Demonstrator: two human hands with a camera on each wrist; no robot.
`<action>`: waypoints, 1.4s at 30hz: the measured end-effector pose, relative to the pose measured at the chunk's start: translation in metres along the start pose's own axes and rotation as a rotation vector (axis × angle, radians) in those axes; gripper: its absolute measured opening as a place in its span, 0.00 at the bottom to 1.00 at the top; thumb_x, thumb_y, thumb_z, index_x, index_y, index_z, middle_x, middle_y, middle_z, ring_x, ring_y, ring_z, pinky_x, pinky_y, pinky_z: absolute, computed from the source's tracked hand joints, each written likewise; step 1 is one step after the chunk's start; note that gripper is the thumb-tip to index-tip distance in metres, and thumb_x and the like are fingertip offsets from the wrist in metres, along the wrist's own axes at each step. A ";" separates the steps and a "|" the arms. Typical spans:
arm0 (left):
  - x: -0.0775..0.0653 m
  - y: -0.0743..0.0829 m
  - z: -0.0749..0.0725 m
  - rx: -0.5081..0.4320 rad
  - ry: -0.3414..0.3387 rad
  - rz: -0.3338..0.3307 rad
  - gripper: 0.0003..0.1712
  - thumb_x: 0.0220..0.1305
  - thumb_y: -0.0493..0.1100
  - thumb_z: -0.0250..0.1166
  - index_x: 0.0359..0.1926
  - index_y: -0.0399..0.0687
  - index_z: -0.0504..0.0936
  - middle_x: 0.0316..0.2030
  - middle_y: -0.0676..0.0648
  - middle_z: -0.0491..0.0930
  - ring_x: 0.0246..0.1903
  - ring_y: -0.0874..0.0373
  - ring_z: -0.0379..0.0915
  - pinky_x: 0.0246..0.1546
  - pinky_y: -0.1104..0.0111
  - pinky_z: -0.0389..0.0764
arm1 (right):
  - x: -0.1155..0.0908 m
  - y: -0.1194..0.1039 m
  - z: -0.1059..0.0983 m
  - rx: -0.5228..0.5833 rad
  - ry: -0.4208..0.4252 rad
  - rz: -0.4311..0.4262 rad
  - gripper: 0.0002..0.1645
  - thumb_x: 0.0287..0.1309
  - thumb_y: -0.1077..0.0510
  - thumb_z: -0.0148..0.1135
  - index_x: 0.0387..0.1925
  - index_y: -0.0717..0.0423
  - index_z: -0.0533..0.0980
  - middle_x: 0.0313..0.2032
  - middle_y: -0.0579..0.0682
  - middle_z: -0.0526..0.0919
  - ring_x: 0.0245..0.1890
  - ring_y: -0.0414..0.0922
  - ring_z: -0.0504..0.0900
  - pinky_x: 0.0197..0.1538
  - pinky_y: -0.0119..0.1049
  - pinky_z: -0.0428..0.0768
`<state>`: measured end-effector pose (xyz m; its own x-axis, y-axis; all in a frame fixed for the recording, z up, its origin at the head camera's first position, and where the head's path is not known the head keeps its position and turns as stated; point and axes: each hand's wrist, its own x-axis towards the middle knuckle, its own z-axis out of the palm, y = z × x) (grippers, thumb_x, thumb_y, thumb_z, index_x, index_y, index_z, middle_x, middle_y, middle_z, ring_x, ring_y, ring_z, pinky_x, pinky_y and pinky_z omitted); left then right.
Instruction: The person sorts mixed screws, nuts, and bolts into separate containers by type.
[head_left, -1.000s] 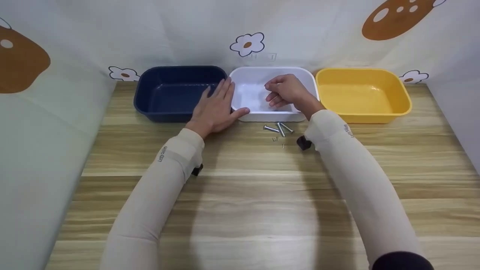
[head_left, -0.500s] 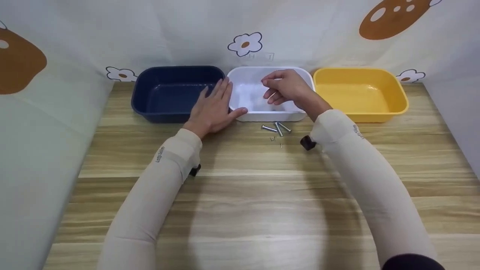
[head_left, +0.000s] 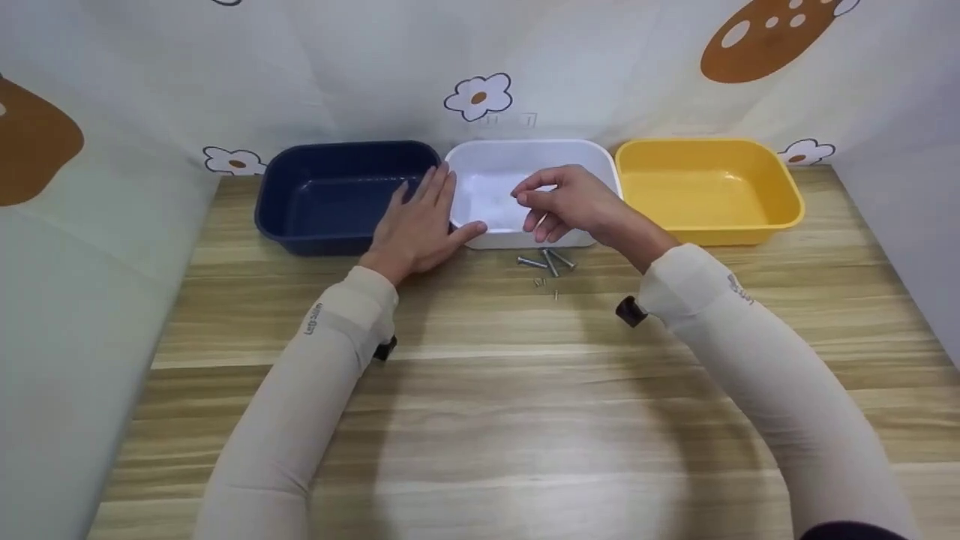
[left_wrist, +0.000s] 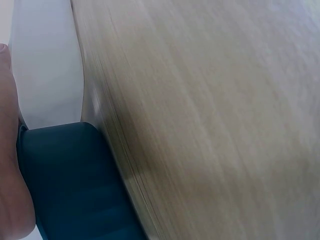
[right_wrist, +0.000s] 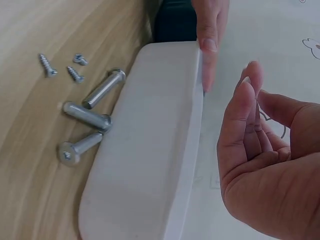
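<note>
My left hand [head_left: 416, 225] rests, fingers straight, over the adjoining rims of the dark blue bin [head_left: 319, 244] and the white bin [head_left: 499, 239]. In the left wrist view, part of that hand [left_wrist: 12, 175] shows beside both bins. Above the white bin's front rim is my right hand [head_left: 570, 206], its fingers loosely bent; in the right wrist view nothing shows between the fingertips [right_wrist: 245, 92]. Three large bolts [right_wrist: 87, 116] lie on the table against the white bin's front wall, and three small screws [right_wrist: 75, 74] lie nearer to me.
A yellow bin [head_left: 709, 236] stands right of the white one, completing a row against the patterned cloth wall [head_left: 360, 75]. The wood-grain table [head_left: 480, 405] stretches toward me. Pale cloth [head_left: 82, 322] also covers the left side.
My right hand has drawn up and back from inside the white bin toward its front rim. The left hand stays on the rims, and the head view has shifted slightly.
</note>
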<state>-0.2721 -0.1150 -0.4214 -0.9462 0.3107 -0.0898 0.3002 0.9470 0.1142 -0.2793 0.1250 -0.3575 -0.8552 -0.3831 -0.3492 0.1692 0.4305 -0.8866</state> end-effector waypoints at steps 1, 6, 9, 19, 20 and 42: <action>0.000 0.000 0.000 0.001 -0.002 -0.001 0.61 0.58 0.84 0.27 0.77 0.45 0.35 0.77 0.48 0.31 0.76 0.54 0.26 0.74 0.48 0.39 | -0.002 0.003 0.000 0.004 -0.005 0.000 0.15 0.68 0.56 0.58 0.52 0.56 0.79 0.22 0.52 0.84 0.15 0.41 0.81 0.26 0.34 0.84; -0.001 0.000 0.000 -0.003 -0.009 -0.004 0.63 0.56 0.85 0.24 0.77 0.45 0.35 0.77 0.48 0.30 0.76 0.55 0.25 0.74 0.48 0.38 | -0.009 0.018 -0.001 0.059 -0.030 0.001 0.14 0.67 0.58 0.58 0.52 0.57 0.79 0.21 0.52 0.83 0.14 0.41 0.80 0.23 0.33 0.82; -0.001 0.000 -0.001 -0.002 -0.011 -0.005 0.64 0.53 0.86 0.22 0.77 0.46 0.35 0.77 0.48 0.29 0.76 0.55 0.25 0.74 0.49 0.37 | -0.014 0.025 0.000 0.089 -0.045 0.001 0.15 0.67 0.58 0.58 0.52 0.59 0.79 0.21 0.52 0.83 0.14 0.40 0.79 0.22 0.33 0.81; -0.002 -0.001 -0.003 -0.014 -0.015 -0.007 0.63 0.55 0.86 0.25 0.77 0.46 0.34 0.77 0.48 0.29 0.76 0.55 0.24 0.74 0.48 0.37 | -0.022 0.044 0.007 0.069 -0.134 -0.028 0.20 0.67 0.59 0.58 0.56 0.67 0.76 0.21 0.51 0.82 0.17 0.42 0.81 0.26 0.37 0.84; -0.002 -0.002 -0.003 -0.017 -0.010 -0.006 0.63 0.56 0.85 0.26 0.77 0.45 0.35 0.77 0.48 0.29 0.76 0.55 0.24 0.74 0.48 0.37 | -0.021 0.047 0.008 0.058 -0.142 -0.025 0.20 0.67 0.59 0.58 0.56 0.66 0.76 0.21 0.51 0.83 0.17 0.42 0.82 0.27 0.37 0.84; -0.002 0.000 -0.001 -0.025 0.005 0.005 0.62 0.57 0.85 0.27 0.77 0.45 0.35 0.77 0.48 0.29 0.76 0.55 0.25 0.74 0.49 0.38 | -0.007 0.079 0.023 -0.144 -0.065 0.068 0.13 0.66 0.61 0.58 0.49 0.60 0.79 0.17 0.51 0.81 0.13 0.40 0.81 0.17 0.33 0.79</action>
<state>-0.2708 -0.1157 -0.4198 -0.9453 0.3153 -0.0837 0.3022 0.9430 0.1396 -0.2489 0.1428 -0.4322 -0.8098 -0.3989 -0.4302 0.1499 0.5683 -0.8090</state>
